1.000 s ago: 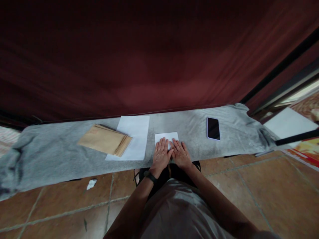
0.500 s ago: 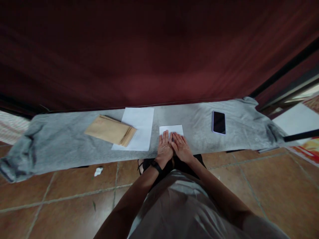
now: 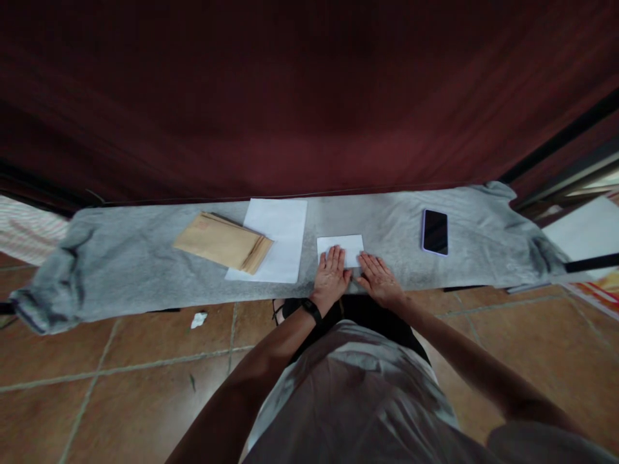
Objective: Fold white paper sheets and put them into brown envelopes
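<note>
A small rectangle of folded white paper [image 3: 354, 243] lies flat on the grey cloth in front of me. My left hand [image 3: 331, 276] rests palm down on its lower left part, fingers stretched out. Beside its lower right edge my right hand [image 3: 380, 278] lies flat, fingers extended, the fingertips at the paper's corner. Neither hand grips anything. To the left are larger white sheets [image 3: 285, 251], partly covered by a stack of brown envelopes [image 3: 217, 240].
A grey cloth [image 3: 145, 277] covers the long, narrow bench. A phone [image 3: 435, 232] with a purple case lies to the right. Behind the bench hangs a dark red curtain [image 3: 309, 129]. On the tiled floor lies a white scrap [image 3: 198, 319].
My right hand has slid to the right, away from my left hand, to the paper's edge. My left hand stays on the paper. The whole view has shifted slightly.
</note>
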A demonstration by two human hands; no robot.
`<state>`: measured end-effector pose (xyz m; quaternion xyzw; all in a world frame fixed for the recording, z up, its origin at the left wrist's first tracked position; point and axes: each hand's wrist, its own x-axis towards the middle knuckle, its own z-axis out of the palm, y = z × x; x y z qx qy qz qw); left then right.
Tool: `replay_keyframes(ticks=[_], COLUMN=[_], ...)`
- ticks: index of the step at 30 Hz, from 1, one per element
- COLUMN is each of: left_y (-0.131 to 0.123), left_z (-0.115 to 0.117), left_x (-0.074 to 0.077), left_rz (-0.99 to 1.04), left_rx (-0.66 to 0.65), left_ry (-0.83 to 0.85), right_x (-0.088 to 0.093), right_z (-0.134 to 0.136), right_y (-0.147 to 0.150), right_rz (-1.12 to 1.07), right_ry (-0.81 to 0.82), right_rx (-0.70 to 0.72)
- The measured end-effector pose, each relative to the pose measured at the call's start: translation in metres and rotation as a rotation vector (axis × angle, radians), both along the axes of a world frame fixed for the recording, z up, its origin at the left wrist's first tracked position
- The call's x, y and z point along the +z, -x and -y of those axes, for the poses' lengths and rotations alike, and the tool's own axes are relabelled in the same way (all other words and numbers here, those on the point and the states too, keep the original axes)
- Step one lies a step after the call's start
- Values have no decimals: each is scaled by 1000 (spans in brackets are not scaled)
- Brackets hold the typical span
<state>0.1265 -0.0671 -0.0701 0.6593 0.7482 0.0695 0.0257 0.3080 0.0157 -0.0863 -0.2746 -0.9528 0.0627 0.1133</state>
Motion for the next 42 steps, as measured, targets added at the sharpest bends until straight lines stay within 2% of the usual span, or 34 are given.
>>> replay_keyframes(ticks=[3,8,12,18,25,28,33,37,39,42], left_y=[-1,-3,-2,8,3,10,34,41,40,40], left_z=[-1,-6,-5,3,-32,-38,-26,-20,-19,-20], left_x=[0,3,4,1,5,2,-7,-8,-8,-7], left_rz=[10,4,-9,30,67,50,19,0,-3,-1], left_rx=[-3,8,-9,-26,-36,8,118,152,147,129], left_ry=[12,61,61,-33,-13,-18,-59,-73,-65,-45], right_x=[8,16,12,7,6,5,1,2,4,6], right_z=[-8,-12,-6,0,0,1,0,-2,-1,0], right_y=[-1,27,45,48,51,52,52,66,80,100], right_rz=[9,4,9,-16,1,-13,-74,-125,-136,-97], right_ry=[20,51,43,3,-6,-15,-20,-2,11,38], right_rx=[13,2,-29,-115,-135,-149,-223,-331,-314,-190])
